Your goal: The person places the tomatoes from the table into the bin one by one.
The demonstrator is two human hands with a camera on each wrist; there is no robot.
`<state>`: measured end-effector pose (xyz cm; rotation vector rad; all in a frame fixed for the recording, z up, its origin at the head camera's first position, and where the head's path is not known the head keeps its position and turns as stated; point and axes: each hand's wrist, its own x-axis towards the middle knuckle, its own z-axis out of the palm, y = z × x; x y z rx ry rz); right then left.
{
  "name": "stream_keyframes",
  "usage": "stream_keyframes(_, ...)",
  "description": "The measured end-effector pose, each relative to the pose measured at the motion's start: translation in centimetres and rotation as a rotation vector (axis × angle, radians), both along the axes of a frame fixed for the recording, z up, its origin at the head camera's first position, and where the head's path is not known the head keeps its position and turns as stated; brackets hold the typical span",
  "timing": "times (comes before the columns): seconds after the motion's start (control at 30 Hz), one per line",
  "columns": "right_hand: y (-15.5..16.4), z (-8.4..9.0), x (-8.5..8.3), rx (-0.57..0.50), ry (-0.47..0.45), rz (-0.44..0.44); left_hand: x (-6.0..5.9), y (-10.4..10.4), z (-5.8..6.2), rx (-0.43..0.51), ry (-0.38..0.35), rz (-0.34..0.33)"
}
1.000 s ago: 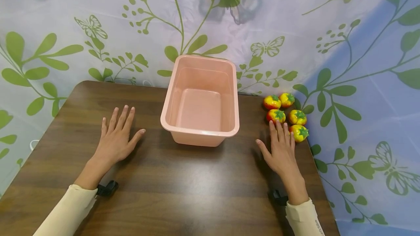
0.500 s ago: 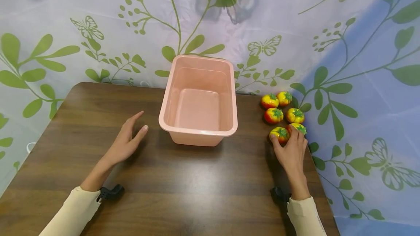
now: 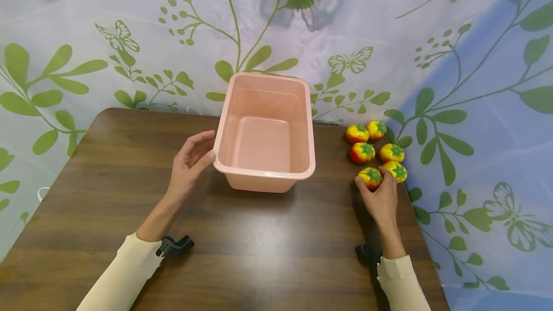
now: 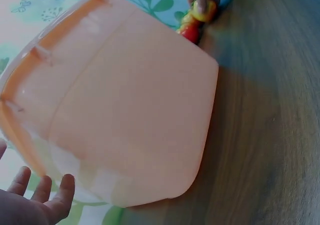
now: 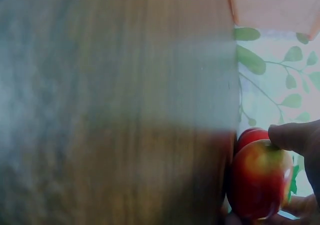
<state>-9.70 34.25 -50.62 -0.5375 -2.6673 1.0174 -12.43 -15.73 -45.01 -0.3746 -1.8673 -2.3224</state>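
Swinging in from farther left since half a second ago, the left hand is now hovering at the left side of the pink bin, while the right hand is staying at the same yellow-and-red fruit. Left fingers are spreading in a loose, wide curve beside the bin's outer wall, with the thumb reaching the rim near its front left corner; whether skin is touching plastic I cannot tell. Right thumb and fingers are holding that fruit in a narrow pinch, thumb on its left, fingertips by its green top; whether it is resting on the wood or rising off it is not showing. It is sitting well apart from the bin, toward the right edge of the brown table, the nearest to the person of a small cluster. Five other fruits are lying just beyond and beside it, one of them close against the right fingers. Upright against the patterned backdrop, the bin is standing near the table's far edge, showing its inner floor. Cream sleeves are covering both forearms.
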Motion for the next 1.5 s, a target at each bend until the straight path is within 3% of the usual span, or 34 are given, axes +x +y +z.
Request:
stream_keyframes(0.37, -0.1, 0.3, 0.0, -0.004, -0.005, 0.009, 0.2, 0.7, -0.1, 0.011, -0.027, -0.028)
stream_keyframes(0.5, -0.7, 1.0, -0.1, 0.003, 0.032, 0.028, 0.2, 0.7, -0.2, 0.004, -0.044, -0.031)
stream_keyframes(1.1, -10.5, 11.8, 0.5, -0.046, 0.348, 0.282, 0.5, 0.9, -0.2, 0.055, -0.07, -0.075)
stream_keyframes(1.3, -13.9, 13.2, 0.7, -0.046, 0.379, 0.4, 0.5, 1.0, -0.3, 0.062, -0.061, -0.081)
stream_keyframes(1.5, -16.2, 12.8, 0.8, -0.073, 0.369, 0.481, 0.5, 1.0, -0.3, 0.056, -0.07, -0.085)
